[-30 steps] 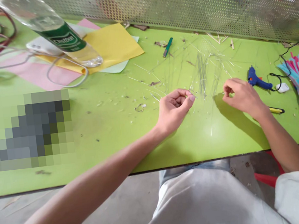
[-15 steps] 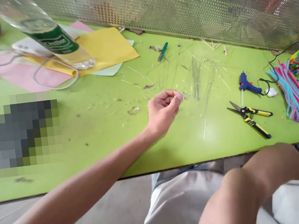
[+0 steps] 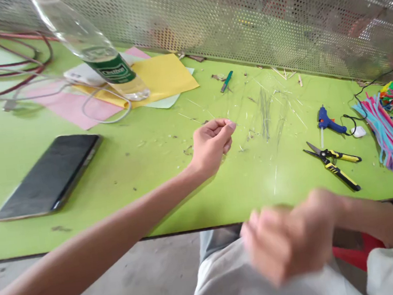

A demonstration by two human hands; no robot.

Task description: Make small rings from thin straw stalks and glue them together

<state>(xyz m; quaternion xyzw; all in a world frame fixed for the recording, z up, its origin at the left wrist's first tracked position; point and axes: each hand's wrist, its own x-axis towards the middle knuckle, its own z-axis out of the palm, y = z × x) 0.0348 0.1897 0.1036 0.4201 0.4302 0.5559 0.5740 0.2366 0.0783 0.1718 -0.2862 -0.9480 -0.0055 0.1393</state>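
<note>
Above the green table, my left hand (image 3: 212, 146) is closed, thumb tip pressed against the forefinger. Whatever the pinch holds is too fine to make out. Just beyond it lie several thin grey wires (image 3: 265, 118) and short scattered bits. My right hand (image 3: 290, 238) is raised above my lap, before the table edge, blurred by motion. Its fingers look curled together, and I cannot see what is in them. Yellow-and-black pruning shears (image 3: 333, 160) lie spread on the table beyond the right hand, with a blue glue gun (image 3: 329, 121) behind them.
A black phone (image 3: 49, 176) lies at the left. A water bottle (image 3: 117, 71) stands behind it on coloured paper (image 3: 170, 77), near looped cables (image 3: 40, 66). A green cutter (image 3: 226, 82) lies toward the perforated metal panel (image 3: 226, 30). Pipe cleaners (image 3: 388, 132) are heaped at the right.
My right hand has come up into view from below, over my lap. The left hand keeps its pinch in nearly the same spot. The view has shifted slightly left.
</note>
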